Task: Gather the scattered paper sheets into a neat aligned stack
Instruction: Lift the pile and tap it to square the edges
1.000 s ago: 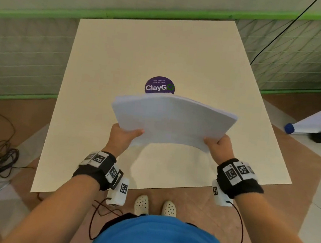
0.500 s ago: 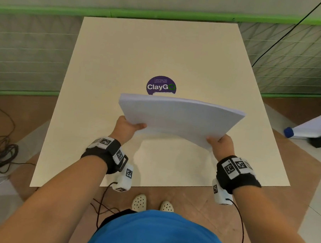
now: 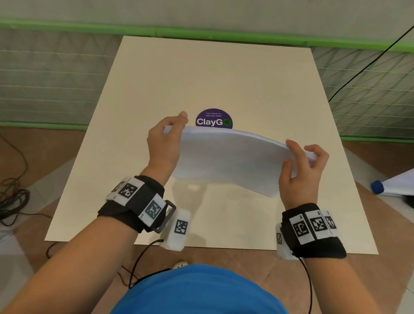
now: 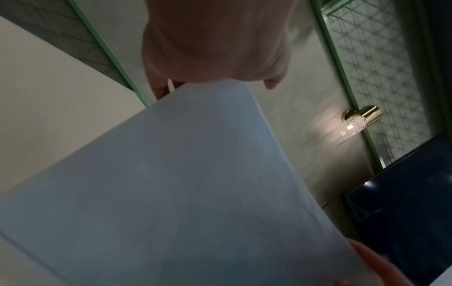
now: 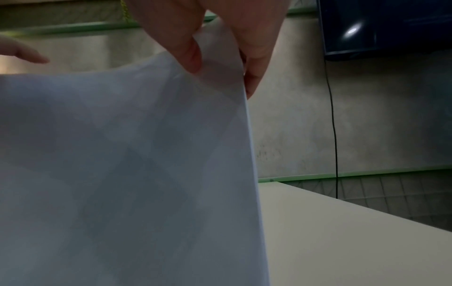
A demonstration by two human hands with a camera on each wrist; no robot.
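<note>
- My left hand (image 3: 164, 141) and right hand (image 3: 303, 168) are raised side by side, wrists bent, fingers curled over the top edge of a stack of white paper sheets (image 3: 229, 157).
- The thin, smooth sheets bow between my fingers, hanging above the matte cream table (image 3: 210, 79).
- A round purple ClayGo sticker (image 3: 214, 118) lies just beyond my fingertips.
</note>
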